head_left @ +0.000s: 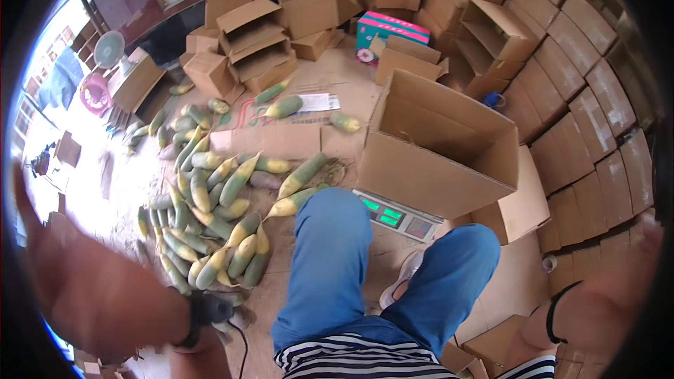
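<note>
My left hand is raised close to the camera at the lower left, smeared by motion, with a black band on its wrist. My right hand is likewise lifted at the right edge, blurred, a dark band round the wrist. The fingers of both are too unclear to read, and I see nothing held. Beyond my left hand lies a heap of long green radishes with pale yellowish ends. In front of my knees a large open cardboard box rests on a digital scale with lit green displays. The box's bottom is partly hidden.
Stacked cardboard boxes form a wall along the right. More open cartons stand at the back, near a teal and pink box. A fan stands far left. A flattened cardboard sheet lies beyond the heap.
</note>
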`<state>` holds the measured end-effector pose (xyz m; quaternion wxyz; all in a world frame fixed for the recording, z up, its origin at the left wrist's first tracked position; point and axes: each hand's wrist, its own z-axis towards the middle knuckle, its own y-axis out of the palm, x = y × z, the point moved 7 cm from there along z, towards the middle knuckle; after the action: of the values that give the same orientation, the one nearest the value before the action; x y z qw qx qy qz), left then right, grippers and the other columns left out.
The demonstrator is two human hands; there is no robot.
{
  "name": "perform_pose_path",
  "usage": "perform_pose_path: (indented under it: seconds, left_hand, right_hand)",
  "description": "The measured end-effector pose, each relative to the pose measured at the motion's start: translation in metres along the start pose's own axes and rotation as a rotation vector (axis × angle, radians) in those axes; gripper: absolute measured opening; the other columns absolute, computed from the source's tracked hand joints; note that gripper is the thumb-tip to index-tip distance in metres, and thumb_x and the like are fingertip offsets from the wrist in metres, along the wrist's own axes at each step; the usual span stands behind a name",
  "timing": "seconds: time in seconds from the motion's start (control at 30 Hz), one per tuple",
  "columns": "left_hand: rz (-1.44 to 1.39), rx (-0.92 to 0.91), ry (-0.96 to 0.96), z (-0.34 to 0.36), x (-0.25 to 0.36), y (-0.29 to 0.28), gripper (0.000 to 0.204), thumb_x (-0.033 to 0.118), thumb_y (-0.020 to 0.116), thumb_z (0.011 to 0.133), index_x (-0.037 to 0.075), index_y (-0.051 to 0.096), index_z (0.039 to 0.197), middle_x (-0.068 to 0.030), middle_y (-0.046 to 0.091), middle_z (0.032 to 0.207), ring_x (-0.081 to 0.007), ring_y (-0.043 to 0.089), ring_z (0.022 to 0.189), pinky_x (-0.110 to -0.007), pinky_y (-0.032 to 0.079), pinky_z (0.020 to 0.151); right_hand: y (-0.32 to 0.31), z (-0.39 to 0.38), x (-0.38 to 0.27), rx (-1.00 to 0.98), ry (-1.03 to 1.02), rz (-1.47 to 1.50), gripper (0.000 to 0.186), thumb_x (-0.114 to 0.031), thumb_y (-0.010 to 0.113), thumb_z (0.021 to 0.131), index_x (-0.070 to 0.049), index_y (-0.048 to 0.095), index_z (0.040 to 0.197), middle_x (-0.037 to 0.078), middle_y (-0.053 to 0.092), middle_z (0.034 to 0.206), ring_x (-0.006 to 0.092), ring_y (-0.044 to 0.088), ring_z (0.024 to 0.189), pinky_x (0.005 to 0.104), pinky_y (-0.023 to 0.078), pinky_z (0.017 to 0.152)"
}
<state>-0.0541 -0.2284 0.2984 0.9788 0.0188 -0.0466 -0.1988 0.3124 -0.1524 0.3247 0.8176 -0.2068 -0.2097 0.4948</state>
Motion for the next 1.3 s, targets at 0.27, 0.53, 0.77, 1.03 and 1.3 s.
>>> perform_pose_path:
  seconds: [0.27, 0.53, 0.77, 1.03, 1.3]
  left_hand:
    - [0.525, -1.363, -0.825, -0.409, -0.177, -0.058, 0.043, 0.018, 0.073, 0.078, 0.006, 0.057, 0.116, -0.0138, 0.059, 0.116, -0.0340, 0.056, 0.111, -0.045, 0.045, 0.093]
    - [0.717, -1.676, -0.728, -0.530, -0.189, -0.076, 0.051, 0.017, 0.073, 0.074, 0.008, 0.054, 0.120, -0.0128, 0.057, 0.118, -0.0312, 0.054, 0.114, -0.045, 0.046, 0.091]
    - [0.883, -1.677, -0.619, -0.554, -0.193, -0.083, 0.015, 0.018, 0.059, 0.085, 0.010, 0.056, 0.097, -0.0106, 0.058, 0.102, -0.0298, 0.058, 0.103, -0.044, 0.047, 0.085]
    - [0.625, -1.490, -0.850, -0.502, -0.170, -0.118, 0.041, 0.010, 0.074, 0.071, 0.005, 0.052, 0.106, -0.0172, 0.057, 0.104, -0.0365, 0.054, 0.106, -0.045, 0.047, 0.089]
    - [0.230, -0.813, -1.134, -0.312, -0.144, -0.052, 0.051, 0.008, 0.075, 0.074, 0.001, 0.049, 0.118, -0.0143, 0.057, 0.109, -0.0261, 0.058, 0.102, -0.035, 0.046, 0.091]
  right_hand:
    - [0.143, -0.159, 0.053, -0.539, 0.718, 0.055, 0.029, -0.004, 0.064, 0.085, 0.000, 0.063, 0.113, 0.016, 0.061, 0.116, 0.0343, 0.059, 0.108, 0.0413, 0.047, 0.094]
    - [0.195, -0.213, 0.033, -0.824, 0.644, -0.115, 0.029, -0.017, 0.069, 0.081, -0.004, 0.065, 0.107, 0.013, 0.062, 0.109, 0.0329, 0.060, 0.099, 0.0419, 0.047, 0.090]
    - [0.204, -0.211, 0.034, -0.846, 0.658, -0.095, 0.027, -0.016, 0.069, 0.081, -0.004, 0.065, 0.104, 0.012, 0.062, 0.107, 0.0318, 0.060, 0.096, 0.0421, 0.047, 0.087]
    - [0.202, -0.210, 0.038, -0.778, 0.648, -0.084, 0.024, -0.015, 0.069, 0.081, -0.003, 0.065, 0.102, 0.012, 0.063, 0.102, 0.0319, 0.061, 0.094, 0.0420, 0.047, 0.086]
    - [0.201, -0.208, 0.036, -0.740, 0.650, -0.007, 0.019, -0.014, 0.068, 0.082, -0.005, 0.067, 0.099, 0.011, 0.065, 0.101, 0.0300, 0.062, 0.094, 0.0416, 0.048, 0.086]
